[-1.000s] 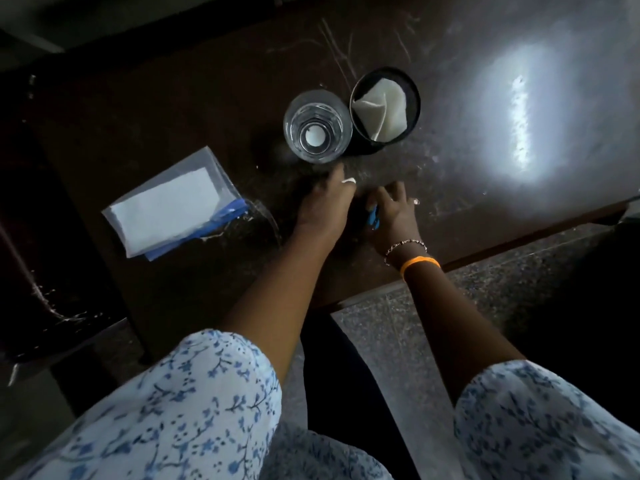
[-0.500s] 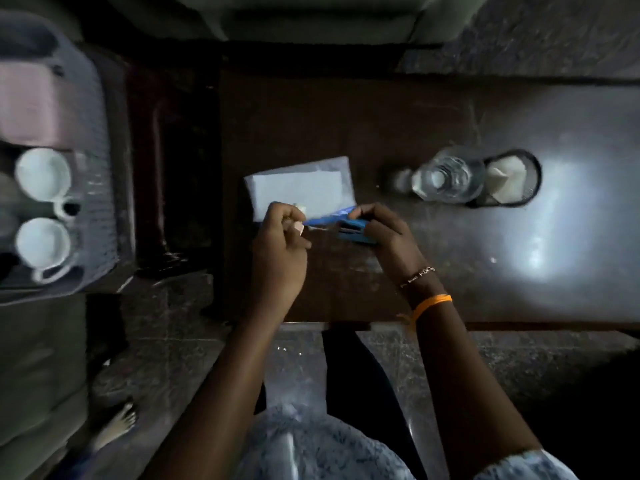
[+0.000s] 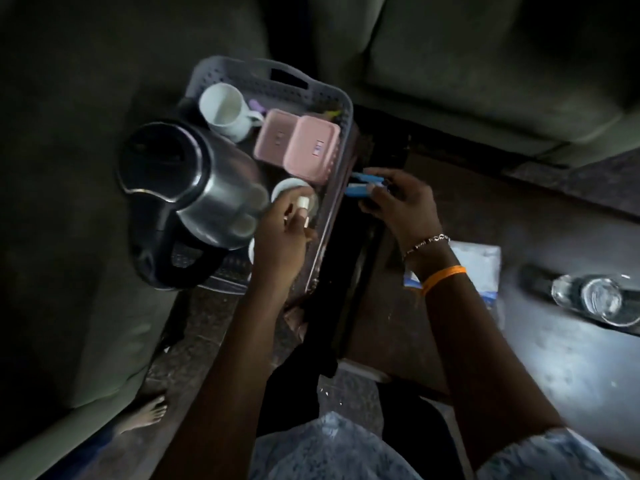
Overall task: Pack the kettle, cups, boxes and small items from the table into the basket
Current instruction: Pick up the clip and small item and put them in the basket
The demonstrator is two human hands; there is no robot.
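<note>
The grey perforated basket (image 3: 242, 69) stands at the upper left and holds a steel kettle (image 3: 194, 181), a white mug (image 3: 225, 110), two pink boxes (image 3: 311, 150) and small white cups (image 3: 287, 187). My left hand (image 3: 280, 233) hovers over the basket beside the kettle and pinches a small white item (image 3: 303, 202) in its fingertips. Just outside the basket's right rim, my right hand (image 3: 401, 206) grips thin blue packets (image 3: 363, 185). What lies under my left hand is hidden.
On the dark table (image 3: 554, 358) at the right lie a clear plastic bag with white paper (image 3: 481, 265) and a drinking glass (image 3: 599, 299). Grey sofa cushions (image 3: 485, 64) surround the basket. A bare foot (image 3: 145, 415) stands on the floor at the lower left.
Both hands have left the table and swung left to the basket, still carrying the white item and the blue packets. The view has turned from the table toward the basket.
</note>
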